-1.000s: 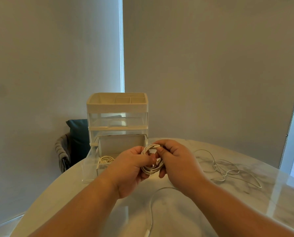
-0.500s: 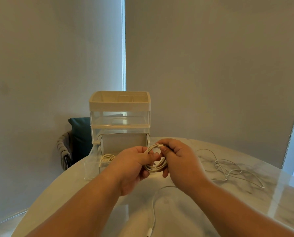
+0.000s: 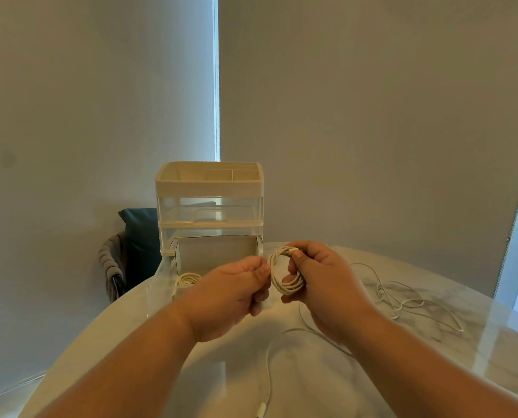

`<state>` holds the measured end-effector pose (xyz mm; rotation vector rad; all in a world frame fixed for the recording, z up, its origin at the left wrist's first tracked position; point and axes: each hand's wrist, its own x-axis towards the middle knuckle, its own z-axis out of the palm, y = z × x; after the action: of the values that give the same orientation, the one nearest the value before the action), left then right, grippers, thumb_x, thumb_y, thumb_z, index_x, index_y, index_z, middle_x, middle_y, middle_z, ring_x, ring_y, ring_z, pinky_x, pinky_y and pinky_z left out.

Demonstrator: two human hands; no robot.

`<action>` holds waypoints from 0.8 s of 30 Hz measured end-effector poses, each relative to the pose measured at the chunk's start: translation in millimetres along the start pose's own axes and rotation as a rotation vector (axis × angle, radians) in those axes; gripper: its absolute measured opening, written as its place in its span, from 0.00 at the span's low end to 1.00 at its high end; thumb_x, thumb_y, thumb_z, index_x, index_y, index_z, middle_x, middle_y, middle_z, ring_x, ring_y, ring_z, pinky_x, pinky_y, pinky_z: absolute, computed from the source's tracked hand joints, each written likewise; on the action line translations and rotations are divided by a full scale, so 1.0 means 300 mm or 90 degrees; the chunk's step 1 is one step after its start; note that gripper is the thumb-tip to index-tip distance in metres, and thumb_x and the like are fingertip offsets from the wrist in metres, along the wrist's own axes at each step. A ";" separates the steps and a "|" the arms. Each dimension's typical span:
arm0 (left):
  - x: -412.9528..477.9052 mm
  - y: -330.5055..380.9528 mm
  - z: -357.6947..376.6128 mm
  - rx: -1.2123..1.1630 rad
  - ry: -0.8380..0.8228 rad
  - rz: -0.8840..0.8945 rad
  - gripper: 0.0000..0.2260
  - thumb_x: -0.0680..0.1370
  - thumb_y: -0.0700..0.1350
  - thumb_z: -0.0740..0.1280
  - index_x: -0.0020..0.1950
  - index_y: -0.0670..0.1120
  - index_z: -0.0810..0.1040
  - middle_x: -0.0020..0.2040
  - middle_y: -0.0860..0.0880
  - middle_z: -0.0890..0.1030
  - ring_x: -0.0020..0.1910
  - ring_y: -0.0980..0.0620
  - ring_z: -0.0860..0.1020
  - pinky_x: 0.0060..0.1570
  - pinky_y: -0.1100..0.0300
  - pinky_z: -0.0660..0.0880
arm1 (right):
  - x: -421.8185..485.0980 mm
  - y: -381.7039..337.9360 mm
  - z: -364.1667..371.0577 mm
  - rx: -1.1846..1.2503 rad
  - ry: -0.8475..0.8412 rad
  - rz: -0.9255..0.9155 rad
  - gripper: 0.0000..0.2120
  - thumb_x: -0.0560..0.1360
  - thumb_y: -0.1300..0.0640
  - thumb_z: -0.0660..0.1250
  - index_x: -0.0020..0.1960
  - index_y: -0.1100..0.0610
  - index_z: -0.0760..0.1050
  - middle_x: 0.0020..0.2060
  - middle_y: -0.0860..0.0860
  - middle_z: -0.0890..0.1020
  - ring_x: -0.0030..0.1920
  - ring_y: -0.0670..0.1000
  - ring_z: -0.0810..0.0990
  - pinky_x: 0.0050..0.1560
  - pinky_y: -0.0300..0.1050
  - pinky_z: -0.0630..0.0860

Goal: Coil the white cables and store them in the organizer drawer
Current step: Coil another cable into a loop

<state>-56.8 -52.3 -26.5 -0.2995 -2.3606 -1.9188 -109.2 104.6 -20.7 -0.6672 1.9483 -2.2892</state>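
**Coil in hand, one cable stored in the drawer**

At the far left a chair (image 3: 112,268) with a dark cushion (image 3: 137,230) stands behind the table (image 3: 432,366). Next comes the organizer (image 3: 209,188) at the table's far edge. Its bottom drawer (image 3: 166,274) is pulled out, and a stored coil (image 3: 188,279) lies inside it, toward the left.

In front of the drawer the left hand (image 3: 230,297) hovers with its fingers curled. Its thumb tip is against the left edge of the coil (image 3: 285,280); whether it pinches a strand there is unclear.

The right hand (image 3: 324,285) grips the coil, held upright above the table. Its thumb presses the top of the loops, and its fingers wrap behind and under them. From the coil a tail (image 3: 268,375) drops to the table and runs toward the near edge, ending in a plug.

Further right a loose cable (image 3: 402,300) sprawls in open loops on the table, well apart from the hands.
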 end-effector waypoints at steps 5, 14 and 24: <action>0.000 0.005 -0.007 0.137 0.009 -0.007 0.19 0.85 0.54 0.52 0.49 0.39 0.72 0.36 0.49 0.71 0.35 0.52 0.68 0.45 0.53 0.71 | -0.004 0.008 0.006 -0.001 0.006 -0.016 0.12 0.83 0.64 0.58 0.49 0.57 0.81 0.33 0.53 0.74 0.26 0.49 0.72 0.26 0.45 0.72; -0.002 0.004 0.003 0.262 0.087 0.016 0.23 0.72 0.67 0.53 0.38 0.48 0.72 0.32 0.51 0.72 0.34 0.52 0.69 0.44 0.54 0.73 | -0.011 0.011 0.008 -0.041 0.037 -0.047 0.14 0.83 0.63 0.58 0.49 0.55 0.82 0.31 0.49 0.76 0.26 0.48 0.73 0.27 0.46 0.74; 0.001 -0.014 -0.018 0.337 0.060 0.023 0.13 0.85 0.46 0.58 0.65 0.55 0.76 0.58 0.57 0.79 0.56 0.58 0.77 0.58 0.60 0.78 | -0.005 0.027 -0.022 -0.208 0.029 -0.072 0.12 0.82 0.62 0.60 0.49 0.53 0.82 0.33 0.51 0.78 0.27 0.49 0.78 0.28 0.43 0.77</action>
<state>-58.2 -58.4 -29.4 -0.1984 -2.6519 -1.1928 -112.1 109.6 -29.6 -0.7747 2.3927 -2.0794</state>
